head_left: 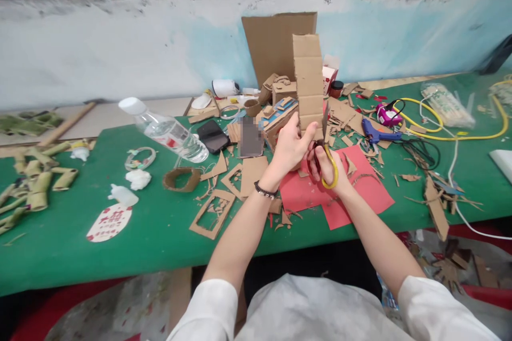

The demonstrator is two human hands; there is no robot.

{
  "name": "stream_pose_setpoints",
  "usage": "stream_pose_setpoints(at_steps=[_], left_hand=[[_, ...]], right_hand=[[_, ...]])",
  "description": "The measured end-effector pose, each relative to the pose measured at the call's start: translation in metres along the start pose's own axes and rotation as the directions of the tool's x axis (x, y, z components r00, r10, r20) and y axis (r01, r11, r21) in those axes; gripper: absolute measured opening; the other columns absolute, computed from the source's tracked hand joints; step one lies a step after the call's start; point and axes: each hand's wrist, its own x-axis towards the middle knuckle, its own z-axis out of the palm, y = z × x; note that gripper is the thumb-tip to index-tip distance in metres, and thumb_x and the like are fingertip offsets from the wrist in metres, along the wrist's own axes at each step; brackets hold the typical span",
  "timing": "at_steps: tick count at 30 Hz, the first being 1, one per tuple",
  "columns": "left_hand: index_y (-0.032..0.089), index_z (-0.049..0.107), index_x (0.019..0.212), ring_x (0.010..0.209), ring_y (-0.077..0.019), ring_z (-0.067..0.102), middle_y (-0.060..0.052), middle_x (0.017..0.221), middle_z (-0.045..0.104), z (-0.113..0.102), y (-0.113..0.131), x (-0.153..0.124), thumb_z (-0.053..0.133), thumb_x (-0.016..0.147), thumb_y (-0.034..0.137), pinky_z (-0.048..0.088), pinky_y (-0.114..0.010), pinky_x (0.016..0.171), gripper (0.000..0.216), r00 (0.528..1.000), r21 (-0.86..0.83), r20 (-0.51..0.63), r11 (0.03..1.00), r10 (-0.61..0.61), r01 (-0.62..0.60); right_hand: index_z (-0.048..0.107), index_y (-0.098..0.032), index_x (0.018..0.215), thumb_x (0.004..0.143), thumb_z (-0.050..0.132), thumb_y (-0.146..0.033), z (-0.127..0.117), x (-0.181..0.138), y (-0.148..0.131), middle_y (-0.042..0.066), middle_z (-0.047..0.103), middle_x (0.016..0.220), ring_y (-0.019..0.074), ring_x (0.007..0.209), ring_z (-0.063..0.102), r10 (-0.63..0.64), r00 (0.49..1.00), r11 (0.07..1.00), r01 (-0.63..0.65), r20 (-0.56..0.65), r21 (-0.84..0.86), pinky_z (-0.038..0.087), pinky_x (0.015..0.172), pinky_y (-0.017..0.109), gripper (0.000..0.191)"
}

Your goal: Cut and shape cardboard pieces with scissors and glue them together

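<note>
My left hand (294,141) grips the lower end of a long cardboard strip (308,77), which stands upright with several creases across it. In my right hand (324,165) is a pair of scissors (332,170) with yellow handles, its blades pointing up along the strip's lower right edge. Whether the blades are in the cardboard I cannot tell. Below both hands lie red paper sheets (360,197) strewn with cardboard scraps. A cardboard frame (213,214) rests on the table to the left of my left forearm.
A water bottle (168,133) and a black phone (213,136) are left of my hands. To the right lie a blue glue gun (380,132), a yellow cable (476,137) and bagged sticks (448,105). A large cardboard sheet (268,42) leans on the wall.
</note>
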Motion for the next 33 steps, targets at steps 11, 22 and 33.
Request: stream_pose_setpoints(at_steps=[11,22,33], left_hand=[[0.020,0.067,0.133,0.130,-0.0289,0.077,-0.016,0.131,0.079,-0.020,0.009,0.005,0.050,0.108,0.078,0.061,-0.043,0.114,0.065,0.965,0.266,-0.158,0.950,0.209,-0.162],[0.018,0.070,0.135,0.117,-0.0286,0.080,-0.019,0.133,0.082,-0.008,0.007,-0.001,0.052,0.109,0.074,0.064,-0.036,0.098,0.065,0.962,0.359,-0.173,0.923,0.214,-0.141],[0.019,0.070,0.136,0.121,-0.0266,0.081,-0.016,0.140,0.081,-0.006,-0.001,-0.001,0.055,0.111,0.066,0.065,-0.036,0.102,0.055,0.957,0.331,-0.177,0.930,0.231,-0.163]], right_hand=[[0.054,-0.028,0.084,0.095,0.064,-0.088,0.005,-0.004,0.008,-0.008,0.049,0.045,0.0135,0.032,0.045,0.070,0.998,0.996,-0.070,-0.004,-0.055,0.034,0.034,0.028,0.062],[0.050,-0.028,0.073,0.103,0.048,-0.089,0.002,-0.004,-0.002,-0.001,0.052,0.055,0.0155,0.051,0.048,-0.010,0.996,0.998,0.015,0.090,-0.060,0.039,0.052,0.032,0.069],[0.049,-0.028,0.079,0.094,0.053,-0.097,0.005,-0.004,0.001,-0.003,0.052,0.054,0.0148,0.047,0.048,0.067,0.997,0.995,-0.064,0.035,-0.078,0.040,0.046,0.031,0.070]])
